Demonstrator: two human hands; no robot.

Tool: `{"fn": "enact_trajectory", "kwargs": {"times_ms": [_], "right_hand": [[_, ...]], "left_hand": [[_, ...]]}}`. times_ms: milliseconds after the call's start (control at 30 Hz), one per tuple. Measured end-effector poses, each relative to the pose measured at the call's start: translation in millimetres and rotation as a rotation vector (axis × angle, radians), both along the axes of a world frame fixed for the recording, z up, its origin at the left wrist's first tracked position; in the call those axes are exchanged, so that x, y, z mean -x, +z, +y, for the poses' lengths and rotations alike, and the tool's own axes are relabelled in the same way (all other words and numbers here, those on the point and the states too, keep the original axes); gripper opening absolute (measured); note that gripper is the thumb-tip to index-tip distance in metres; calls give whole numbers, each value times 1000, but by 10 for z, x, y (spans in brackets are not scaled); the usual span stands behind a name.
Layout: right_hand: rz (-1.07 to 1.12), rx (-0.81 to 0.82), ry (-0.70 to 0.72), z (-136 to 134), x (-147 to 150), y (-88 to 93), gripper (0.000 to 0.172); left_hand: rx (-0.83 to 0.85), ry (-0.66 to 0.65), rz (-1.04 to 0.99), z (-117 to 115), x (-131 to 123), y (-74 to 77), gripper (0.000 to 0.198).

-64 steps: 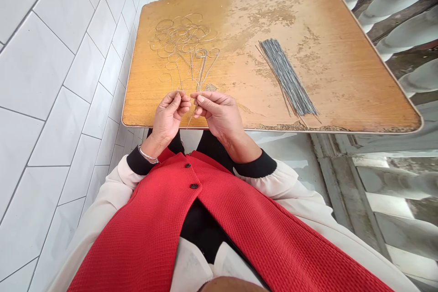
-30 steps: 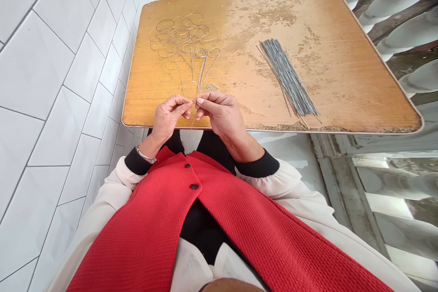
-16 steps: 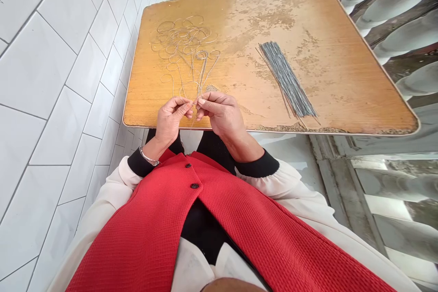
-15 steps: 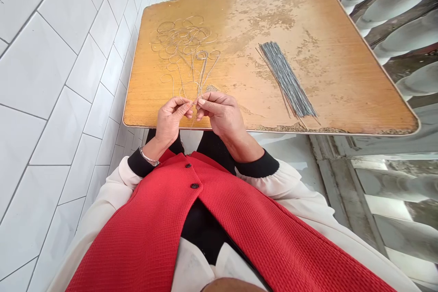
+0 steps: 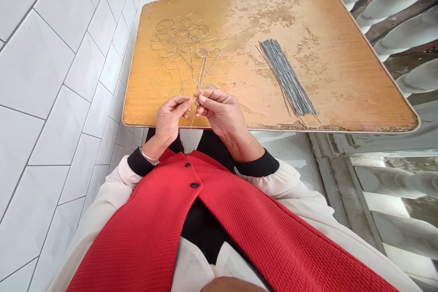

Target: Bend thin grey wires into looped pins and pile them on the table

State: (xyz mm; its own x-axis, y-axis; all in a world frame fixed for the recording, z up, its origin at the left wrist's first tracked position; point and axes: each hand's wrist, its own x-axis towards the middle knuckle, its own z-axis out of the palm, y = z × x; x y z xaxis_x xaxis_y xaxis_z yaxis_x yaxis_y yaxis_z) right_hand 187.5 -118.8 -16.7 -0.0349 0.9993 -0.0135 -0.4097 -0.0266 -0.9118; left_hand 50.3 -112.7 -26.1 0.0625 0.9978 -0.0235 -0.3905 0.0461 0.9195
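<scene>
Both hands meet over the near edge of the wooden table [image 5: 232, 105]. My left hand [image 5: 172, 116] pinches a thin wire between thumb and forefinger. Close beside it, my right hand [image 5: 221, 112] is closed on the same wire [image 5: 192, 121], whose tail hangs below the fingers and whose curve rises above them. Just beyond the fingers lie several bent wires with hooked ends [image 5: 202, 57]. Farther off is a loose heap of looped wires [image 5: 181, 34]. The exact grip at the fingertips is too small to make out.
On the table's right half lies a bundle of straight grey wires [image 5: 287, 77]. A white tiled wall [image 5: 68, 82] runs along the left. White balusters [image 5: 397, 32] stand along the right. The table's near edge [image 5: 280, 127] is chipped.
The wire loop between my hands has shifted and looks narrower. My fingertips have moved slightly apart. The bundle and the heap lie as before.
</scene>
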Motion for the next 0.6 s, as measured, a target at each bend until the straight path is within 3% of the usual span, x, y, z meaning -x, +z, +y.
{"fn": "enact_trajectory", "kwargs": {"times_ms": [333,500,600], "right_hand": [[40,16,-14,32,13,-31,25],[19,48,-43,18,-5,-15,24],[12,57,-27,9,3,-5,24]], "left_hand": [[-62,-3,31,-1,-13,-96,7],[-196,-11,263,67,190,43,59],[-317,-54,362,123,278,139,65]]}}
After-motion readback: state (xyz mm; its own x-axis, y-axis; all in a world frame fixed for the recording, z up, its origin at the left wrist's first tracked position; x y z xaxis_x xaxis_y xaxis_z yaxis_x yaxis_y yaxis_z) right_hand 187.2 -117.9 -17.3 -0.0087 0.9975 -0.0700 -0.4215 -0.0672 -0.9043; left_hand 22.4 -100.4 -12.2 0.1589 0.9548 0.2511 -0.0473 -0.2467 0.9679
